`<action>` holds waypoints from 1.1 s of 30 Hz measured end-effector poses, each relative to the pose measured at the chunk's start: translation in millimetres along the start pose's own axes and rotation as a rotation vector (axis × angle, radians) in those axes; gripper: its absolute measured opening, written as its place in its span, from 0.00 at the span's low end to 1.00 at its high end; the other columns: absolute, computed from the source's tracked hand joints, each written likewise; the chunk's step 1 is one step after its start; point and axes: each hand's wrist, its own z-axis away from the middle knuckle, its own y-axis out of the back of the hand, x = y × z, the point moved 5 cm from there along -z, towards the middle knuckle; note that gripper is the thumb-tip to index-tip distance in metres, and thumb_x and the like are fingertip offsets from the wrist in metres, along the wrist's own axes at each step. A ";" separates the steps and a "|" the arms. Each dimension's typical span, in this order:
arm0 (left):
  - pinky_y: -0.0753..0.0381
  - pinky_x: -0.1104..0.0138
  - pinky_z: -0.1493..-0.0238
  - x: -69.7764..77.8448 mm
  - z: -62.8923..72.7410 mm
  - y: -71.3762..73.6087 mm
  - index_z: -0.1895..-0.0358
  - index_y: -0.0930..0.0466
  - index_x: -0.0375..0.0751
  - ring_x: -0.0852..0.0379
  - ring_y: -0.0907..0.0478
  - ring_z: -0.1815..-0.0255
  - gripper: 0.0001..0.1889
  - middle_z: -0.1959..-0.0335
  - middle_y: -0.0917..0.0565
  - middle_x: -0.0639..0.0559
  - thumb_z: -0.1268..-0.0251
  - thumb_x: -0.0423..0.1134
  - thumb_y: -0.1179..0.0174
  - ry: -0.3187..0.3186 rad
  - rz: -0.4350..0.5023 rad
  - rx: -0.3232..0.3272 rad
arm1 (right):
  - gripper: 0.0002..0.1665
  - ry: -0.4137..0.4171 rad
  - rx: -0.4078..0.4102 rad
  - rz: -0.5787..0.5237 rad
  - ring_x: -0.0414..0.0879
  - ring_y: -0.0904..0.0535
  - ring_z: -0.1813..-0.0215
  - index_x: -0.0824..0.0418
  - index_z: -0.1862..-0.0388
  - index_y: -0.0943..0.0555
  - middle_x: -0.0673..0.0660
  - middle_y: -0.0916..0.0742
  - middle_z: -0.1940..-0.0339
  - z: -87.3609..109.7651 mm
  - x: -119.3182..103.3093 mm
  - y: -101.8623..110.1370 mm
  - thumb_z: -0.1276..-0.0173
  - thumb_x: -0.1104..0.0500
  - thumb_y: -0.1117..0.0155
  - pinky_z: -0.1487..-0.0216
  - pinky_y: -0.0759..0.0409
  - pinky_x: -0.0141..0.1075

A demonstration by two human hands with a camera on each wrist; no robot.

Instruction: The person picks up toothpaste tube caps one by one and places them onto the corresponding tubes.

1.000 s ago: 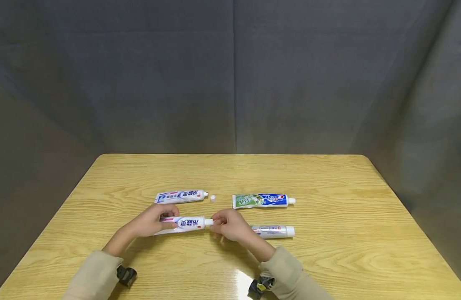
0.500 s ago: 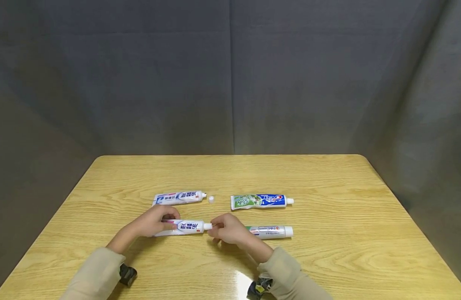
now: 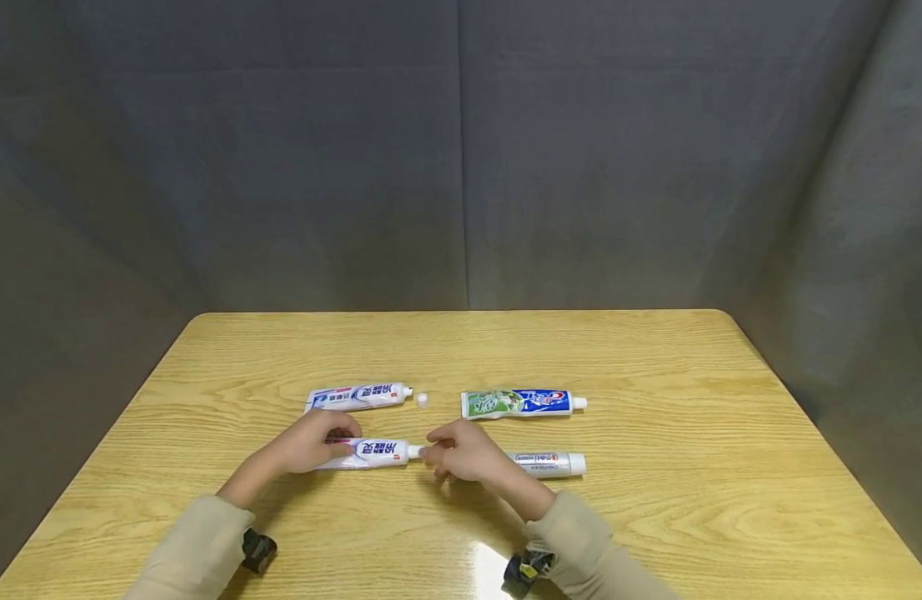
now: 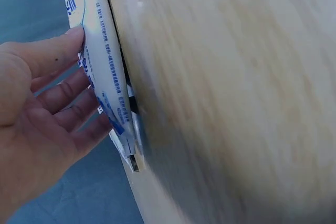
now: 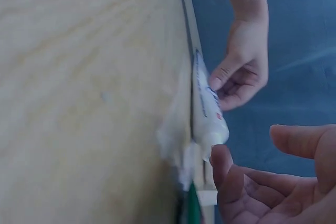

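In the head view my left hand grips a white toothpaste tube with blue lettering, thumb on the near side. The left wrist view shows that thumb and the fingers of the left hand on either side of the tube. The tube's white cap points right, at the fingertips of my right hand. Seen from the right wrist, the right hand has its thumb spread well away from the fingers. One fingertip lies at the cap end; whether it touches is unclear.
Behind the held tube lies a similar toothpaste tube, uncapped, with a small white cap just off its nozzle. A green and blue tube lies back right. A silver tube is partly covered by the right hand. All rest on the wooden table.
My right hand's fingers have shifted slightly and loosened at the cap. The left hand keeps its grip on the toothpaste tube, and the other tubes stay put.
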 end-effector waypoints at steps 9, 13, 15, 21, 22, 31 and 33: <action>0.24 0.66 0.64 -4.9 -3.4 4.3 0.65 0.21 0.35 0.59 0.24 0.68 0.05 0.70 0.20 0.53 0.45 0.28 0.39 0.046 -0.036 0.021 | 0.21 0.051 0.010 0.073 0.56 0.19 0.68 0.76 0.52 0.25 0.62 0.16 0.69 -7.1 -14.9 28.3 0.39 0.62 0.39 0.70 0.23 0.36; 0.23 0.65 0.64 -5.3 -6.4 9.5 0.62 0.21 0.32 0.58 0.24 0.67 0.07 0.70 0.19 0.52 0.46 0.29 0.38 0.043 -0.042 0.047 | 0.18 0.054 0.053 0.141 0.55 0.19 0.71 0.74 0.54 0.22 0.62 0.16 0.74 -14.2 -21.4 38.6 0.41 0.63 0.37 0.71 0.24 0.34; 0.24 0.64 0.65 -4.8 -8.2 14.0 0.62 0.21 0.31 0.57 0.24 0.68 0.08 0.70 0.19 0.51 0.45 0.29 0.38 0.048 -0.046 0.070 | 0.18 0.039 0.068 0.151 0.57 0.19 0.73 0.73 0.55 0.22 0.63 0.16 0.76 -18.6 -23.7 42.0 0.42 0.63 0.36 0.73 0.25 0.34; 0.26 0.65 0.68 -1.9 -16.0 27.6 0.60 0.22 0.30 0.58 0.26 0.69 0.09 0.70 0.21 0.50 0.45 0.29 0.39 0.086 -0.044 0.140 | 0.18 -0.061 0.131 0.126 0.57 0.19 0.72 0.71 0.57 0.21 0.60 0.16 0.79 -36.6 -20.2 45.7 0.45 0.63 0.33 0.71 0.21 0.43; 0.26 0.65 0.69 -1.6 -17.3 29.2 0.60 0.22 0.30 0.58 0.27 0.69 0.10 0.70 0.21 0.50 0.45 0.29 0.39 0.091 -0.044 0.150 | 0.17 -0.080 0.145 0.121 0.57 0.18 0.71 0.70 0.57 0.20 0.58 0.16 0.79 -39.7 -18.7 45.8 0.45 0.63 0.32 0.69 0.21 0.44; 0.28 0.67 0.72 -4.8 -27.2 39.3 0.56 0.24 0.26 0.57 0.28 0.72 0.13 0.74 0.23 0.52 0.45 0.29 0.39 0.076 -0.054 0.172 | 0.21 -0.159 0.175 -0.042 0.55 0.19 0.77 0.71 0.53 0.22 0.61 0.16 0.75 -58.1 -6.8 43.4 0.46 0.64 0.31 0.75 0.21 0.40; 0.28 0.67 0.72 -6.5 -28.3 40.6 0.56 0.25 0.26 0.57 0.27 0.72 0.14 0.74 0.23 0.52 0.46 0.28 0.39 0.073 -0.055 0.173 | 0.22 -0.171 0.168 -0.069 0.50 0.21 0.82 0.71 0.53 0.22 0.62 0.16 0.73 -61.1 -3.9 42.3 0.47 0.65 0.31 0.77 0.23 0.36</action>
